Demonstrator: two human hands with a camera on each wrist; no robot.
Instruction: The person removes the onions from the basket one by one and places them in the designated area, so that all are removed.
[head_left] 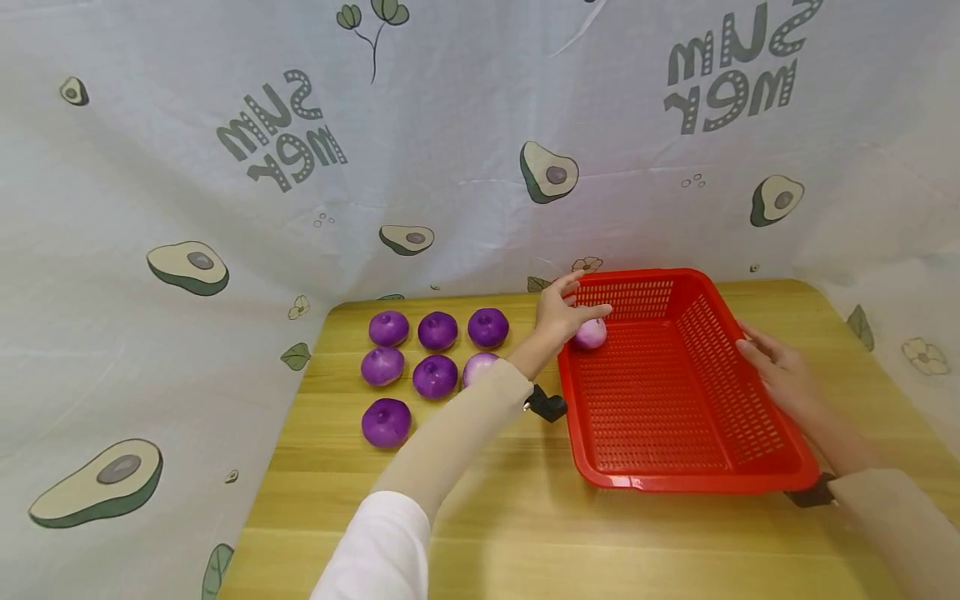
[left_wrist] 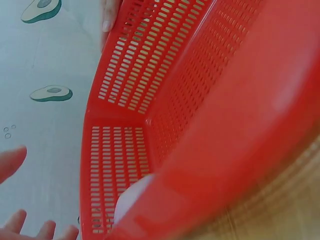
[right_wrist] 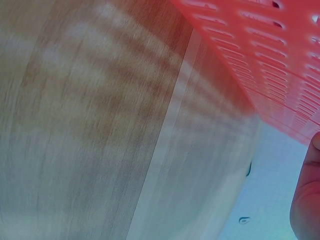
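A red plastic basket [head_left: 660, 375] with slotted walls stands on the right side of the table. In its back left corner lies a pale pinkish-purple onion [head_left: 591, 334], which shows only as a pale curve [left_wrist: 131, 199] behind the near wall in the left wrist view. Just above that corner is my left hand [head_left: 561, 315], thumb and fingers spread apart, holding nothing. My right hand [head_left: 783, 371] grips the basket's right rim, thumb at the top edge and fingers along the outer wall. The right wrist view catches only a finger or thumb [right_wrist: 306, 200] against the wall.
Left of the basket, several purple onions [head_left: 435, 377] sit in loose rows on the wooden table [head_left: 315, 492]. A paler onion [head_left: 478, 363] is partly hidden by my left forearm. Behind the table hangs a white avocado-print cloth [head_left: 465, 167].
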